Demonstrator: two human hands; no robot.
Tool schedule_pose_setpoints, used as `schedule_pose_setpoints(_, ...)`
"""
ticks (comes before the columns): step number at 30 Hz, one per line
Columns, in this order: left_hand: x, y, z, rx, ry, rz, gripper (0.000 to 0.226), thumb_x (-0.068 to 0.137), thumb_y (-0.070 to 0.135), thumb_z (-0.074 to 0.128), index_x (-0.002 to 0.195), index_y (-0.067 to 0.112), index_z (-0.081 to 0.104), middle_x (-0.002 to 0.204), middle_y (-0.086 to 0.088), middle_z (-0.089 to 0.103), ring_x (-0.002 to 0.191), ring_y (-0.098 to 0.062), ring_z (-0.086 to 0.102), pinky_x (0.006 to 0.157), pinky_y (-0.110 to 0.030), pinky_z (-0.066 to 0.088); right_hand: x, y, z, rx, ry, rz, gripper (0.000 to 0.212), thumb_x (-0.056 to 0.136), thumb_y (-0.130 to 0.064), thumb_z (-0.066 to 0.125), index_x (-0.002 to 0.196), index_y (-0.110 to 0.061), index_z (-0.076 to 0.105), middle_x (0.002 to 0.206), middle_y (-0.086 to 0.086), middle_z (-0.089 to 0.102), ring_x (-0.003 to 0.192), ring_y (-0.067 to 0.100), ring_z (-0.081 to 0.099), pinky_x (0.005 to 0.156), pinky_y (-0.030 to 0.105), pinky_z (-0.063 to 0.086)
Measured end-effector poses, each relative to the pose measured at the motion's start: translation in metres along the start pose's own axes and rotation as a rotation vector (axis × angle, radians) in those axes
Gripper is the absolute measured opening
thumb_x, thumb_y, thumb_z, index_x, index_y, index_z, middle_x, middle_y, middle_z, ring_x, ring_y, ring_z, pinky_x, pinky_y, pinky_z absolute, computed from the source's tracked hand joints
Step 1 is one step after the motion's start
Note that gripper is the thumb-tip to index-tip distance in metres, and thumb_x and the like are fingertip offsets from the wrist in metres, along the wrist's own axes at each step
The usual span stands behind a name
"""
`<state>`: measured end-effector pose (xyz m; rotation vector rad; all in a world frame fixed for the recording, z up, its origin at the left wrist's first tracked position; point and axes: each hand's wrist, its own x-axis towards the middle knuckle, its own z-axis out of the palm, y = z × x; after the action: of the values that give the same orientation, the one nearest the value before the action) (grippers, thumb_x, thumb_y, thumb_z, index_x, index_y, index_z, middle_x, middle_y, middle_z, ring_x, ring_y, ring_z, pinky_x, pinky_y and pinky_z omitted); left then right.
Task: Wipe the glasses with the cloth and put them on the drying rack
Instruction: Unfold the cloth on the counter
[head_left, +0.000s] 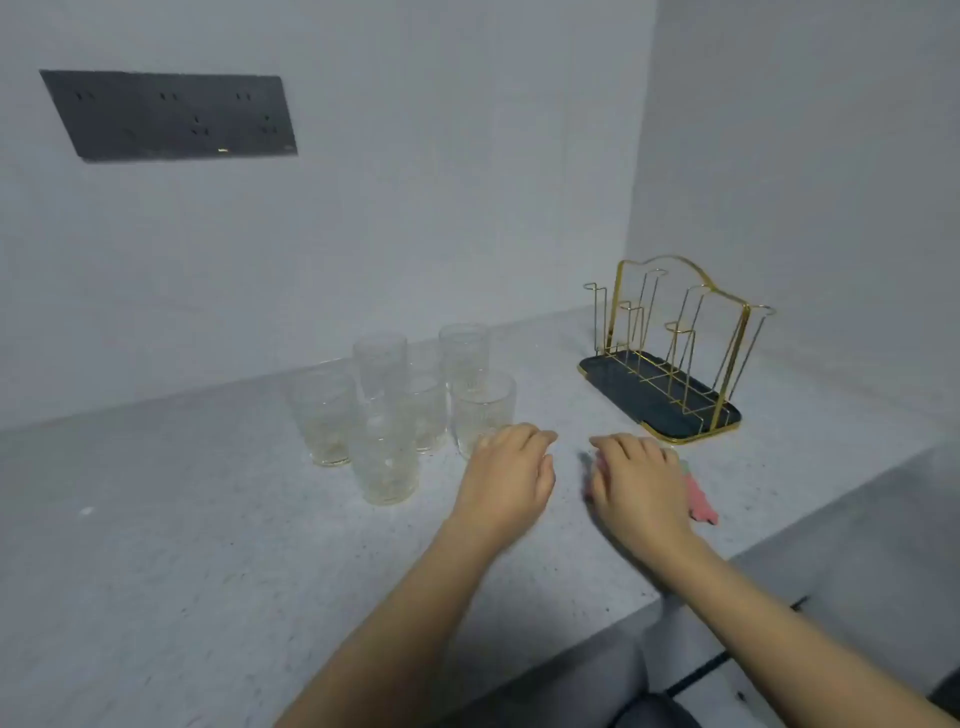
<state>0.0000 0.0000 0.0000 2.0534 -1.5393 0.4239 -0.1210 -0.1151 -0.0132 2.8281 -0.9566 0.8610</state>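
Observation:
Several clear ribbed glasses (384, 462) stand upright in a cluster on the grey speckled counter (182, 545). My left hand (506, 475) hovers just right of the nearest right-hand glass (480, 410), fingers slightly apart, holding nothing. My right hand (641, 486) lies flat over a pink cloth (701, 501), which shows only past the hand's right side. A gold wire drying rack (675, 343) on a dark tray (613, 379) stands empty behind the right hand.
The counter meets grey walls at the back and right. Its front edge runs diagonally at lower right, with a dark cable (727, 657) below it. A dark socket panel (171, 117) is set in the back wall.

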Motion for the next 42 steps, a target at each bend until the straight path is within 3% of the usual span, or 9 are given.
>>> schedule_pose_setpoints(4,0.018,0.001,0.024,-0.095,-0.166,-0.045,0.040,0.101,0.020,0.041,0.139,0.013,0.052,0.135,-0.006,0.058,0.124,-0.025,0.051,0.103,-0.040,0.039,0.003,0.023,0.011,0.006,-0.097,0.092,0.037,0.091,-0.037,0.047,0.125,-0.023,0.056,0.126,-0.003,0.057,0.117,0.021,0.046,0.094,0.037,0.035)
schedule_pose_setpoints(9,0.026,-0.002,0.044,-0.189,-0.332,-0.041,0.045,0.101,0.025,0.047,0.146,0.019,0.044,0.146,-0.001,0.051,0.133,-0.019,0.044,0.112,-0.039,0.033,0.012,0.039,0.014,0.361,-0.110,0.090,0.023,0.087,-0.022,0.060,0.108,-0.019,0.069,0.106,0.000,0.069,0.100,0.014,0.055,0.087,0.024,0.042)
schedule_pose_setpoints(16,0.023,-0.011,0.031,-0.187,-0.337,-0.086,0.029,0.093,0.030,0.062,0.117,0.014,0.071,0.112,-0.005,0.064,0.107,-0.020,0.056,0.093,-0.030,0.043,0.016,0.043,-0.010,0.610,-0.282,0.004,0.024,0.082,-0.022,0.068,0.106,-0.020,0.070,0.122,-0.004,0.061,0.110,0.008,0.053,0.096,0.017,0.036)
schedule_pose_setpoints(21,0.018,-0.009,0.000,0.160,-0.440,-0.016,0.025,0.090,0.030,0.054,0.089,0.010,0.070,0.089,-0.007,0.064,0.090,-0.027,0.060,0.076,-0.031,0.043,0.009,0.051,-0.017,0.486,-0.479,-0.094,0.037,0.082,-0.039,0.065,0.118,-0.029,0.063,0.122,0.000,0.057,0.111,0.014,0.049,0.101,0.032,0.038)
schedule_pose_setpoints(24,0.019,0.002,-0.011,0.271,-0.457,-0.035,0.048,0.088,0.048,0.054,0.064,0.007,0.056,0.066,-0.005,0.050,0.072,-0.025,0.052,0.068,-0.030,0.035,0.009,0.043,-0.023,0.520,-0.623,-0.177,0.043,0.082,-0.040,0.065,0.123,-0.028,0.059,0.122,-0.003,0.056,0.110,0.010,0.050,0.096,0.024,0.039)
schedule_pose_setpoints(29,0.007,0.001,-0.009,-0.294,-0.476,-0.254,0.025,0.075,0.029,0.083,0.088,0.012,0.071,0.084,0.003,0.064,0.082,-0.016,0.060,0.078,-0.032,0.051,0.007,0.038,-0.022,0.670,-0.535,-0.007,0.030,0.075,-0.027,0.075,0.104,-0.021,0.072,0.112,-0.005,0.067,0.095,0.008,0.059,0.088,0.024,0.048)
schedule_pose_setpoints(34,0.002,-0.004,-0.024,-0.459,-0.374,-0.407,0.015,0.082,0.022,0.077,0.073,0.021,0.066,0.074,0.009,0.068,0.069,-0.003,0.058,0.066,-0.018,0.045,0.008,0.036,-0.036,0.927,-0.441,0.176,0.016,0.081,-0.023,0.068,0.093,-0.015,0.074,0.097,-0.009,0.070,0.085,0.001,0.064,0.072,0.012,0.050)
schedule_pose_setpoints(38,0.011,-0.012,-0.051,-0.595,-0.383,-0.504,0.014,0.088,0.025,0.071,0.078,0.019,0.063,0.049,0.017,0.053,0.057,-0.004,0.049,0.062,-0.021,0.040,0.022,0.034,-0.053,1.071,-0.457,0.297,0.015,0.085,-0.028,0.064,0.086,-0.016,0.073,0.082,0.003,0.073,0.072,0.014,0.066,0.074,0.026,0.052)
schedule_pose_setpoints(42,0.018,-0.014,-0.055,-0.634,-0.376,-0.616,0.011,0.089,0.025,0.070,0.085,0.015,0.066,0.072,0.001,0.062,0.064,-0.012,0.052,0.064,-0.024,0.044,0.036,0.029,-0.045,1.030,-0.458,0.505,0.015,0.082,-0.032,0.068,0.083,-0.018,0.073,0.082,0.003,0.071,0.073,0.017,0.062,0.071,0.031,0.051)
